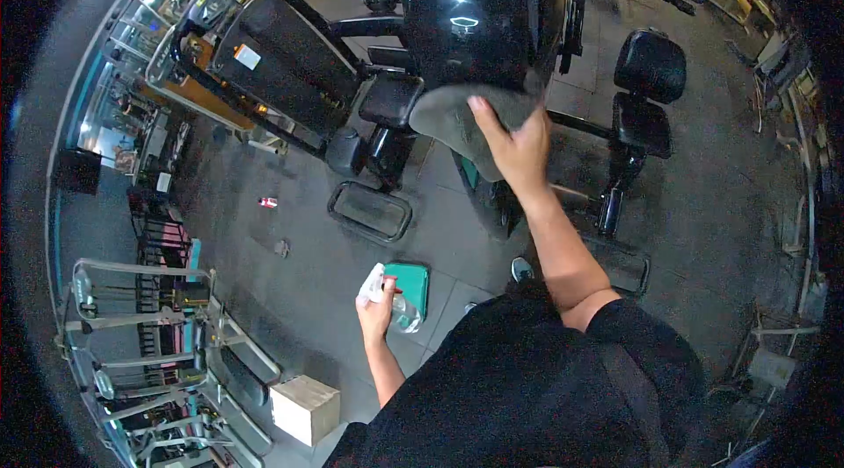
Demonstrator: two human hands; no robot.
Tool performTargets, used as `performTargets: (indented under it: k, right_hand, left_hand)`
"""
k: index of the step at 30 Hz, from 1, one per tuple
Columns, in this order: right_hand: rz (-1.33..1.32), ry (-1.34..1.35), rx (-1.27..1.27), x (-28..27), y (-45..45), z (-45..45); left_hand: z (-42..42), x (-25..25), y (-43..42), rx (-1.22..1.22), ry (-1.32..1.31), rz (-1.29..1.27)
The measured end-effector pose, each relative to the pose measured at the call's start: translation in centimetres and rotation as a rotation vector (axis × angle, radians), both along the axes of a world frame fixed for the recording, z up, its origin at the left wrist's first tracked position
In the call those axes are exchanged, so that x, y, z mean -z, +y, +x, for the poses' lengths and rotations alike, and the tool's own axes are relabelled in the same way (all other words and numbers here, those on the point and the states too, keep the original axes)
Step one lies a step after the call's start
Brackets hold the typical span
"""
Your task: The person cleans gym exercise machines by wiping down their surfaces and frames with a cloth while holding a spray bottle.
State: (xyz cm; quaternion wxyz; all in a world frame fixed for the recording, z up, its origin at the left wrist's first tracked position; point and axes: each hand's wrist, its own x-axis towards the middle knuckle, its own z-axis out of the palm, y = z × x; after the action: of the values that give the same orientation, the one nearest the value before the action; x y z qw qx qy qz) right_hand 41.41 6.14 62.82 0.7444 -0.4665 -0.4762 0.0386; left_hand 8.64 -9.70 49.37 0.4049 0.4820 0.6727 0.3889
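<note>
Currently grasping a grey cloth point(457, 123) in the right hand point(523, 147), raised at the lower end of a large glossy black cover point(466, 24) on an exercise machine. Laying the right thumb along the near face of the cloth, and hiding the other right fingers largely from view. Overlapping the bottom edge of the cover with the cloth, but leaving actual contact hard to tell. Stretching the right forearm point(563, 244) forward toward the machine.

Meanwhile clasping a clear spray bottle point(404, 317) in the left hand point(375, 317), lower down and well apart from the cloth. Curling the left fingers around the bottle's neck, close to the white head and red trigger. Tilting the bottle, and covering part of a square green item point(418, 279) behind it in view.

Standing on a dark grey floor point(303, 266) in a black top point(563, 380), and showing 1 shoe point(522, 269) below the right forearm. Facing 2 black padded seats, a left one point(391, 99) and a right one point(640, 121), to either side of the cover. Looking down also on a small red item point(268, 203) lying off to the left, and on a cardboard box point(305, 411) near the left forearm.
</note>
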Motion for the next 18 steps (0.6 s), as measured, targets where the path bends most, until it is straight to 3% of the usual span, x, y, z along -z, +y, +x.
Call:
performTargets:
  k: [2, 4, 7, 9, 12, 14, 16, 18]
  right_hand:
    - [-0.197, -0.045, -0.148, -3.9, 0.5, 1.4]
    - [-0.024, -0.108, -0.047, -6.8, 3.1, 2.7]
    - [-0.212, 0.077, -0.023, -12.0, 4.3, 4.1]
    - [0.022, 0.246, -0.344, -12.8, 4.1, 4.1]
    - [-0.059, 0.164, -0.303, -7.9, 3.3, 2.8]
    - [-0.079, -0.042, -0.051, -3.6, 0.6, 0.5]
    - [0.007, -0.066, 0.067, 2.8, -0.1, -0.6]
    - [-0.047, -0.170, 0.032, 6.2, -0.5, -0.5]
  left_hand:
    - [-0.2, 0.0, 0.2, -0.007, 0.011, -0.011]
    - [0.0, -0.2, 0.4, -0.019, -0.018, 0.033]
    - [-0.2, 0.0, 0.2, -0.009, -0.006, 0.031]
    - [0.1, 0.5, 0.8, -0.056, -0.117, 0.087]
    - [0.9, 0.0, 0.8, -0.018, -0.115, 0.057]
    - [1.8, 0.1, 0.8, -0.016, -0.116, 0.037]
    - [1.7, 0.4, 1.1, -0.008, -0.109, 0.020]
    - [1.5, 0.7, 1.6, 0.058, -0.018, 0.020]
